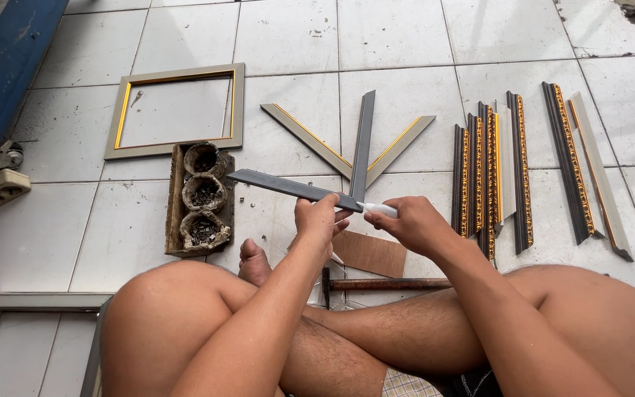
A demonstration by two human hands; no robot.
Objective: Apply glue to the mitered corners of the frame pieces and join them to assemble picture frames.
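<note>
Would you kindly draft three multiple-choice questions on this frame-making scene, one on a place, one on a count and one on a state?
1. Where does the finished grey-and-gold rectangular picture frame lie?
A. On the white tiled floor, upper left
B. On the person's lap
C. Leaning on the blue board

2. How many round cups does the worn compartment tray have?
A. One
B. Three
C. Five

3. What is the left hand doing?
A. Resting open on the knee
B. Gripping the hammer
C. Holding the dark grey mitred moulding strip

Answers:
1. A, it lies flat on the tiles above the tray.
2. B, three cups sit in a column.
3. C, its fingers close on the strip's end while the right hand holds a small white tube to it; the wooden-handled hammer lies untouched.
</note>
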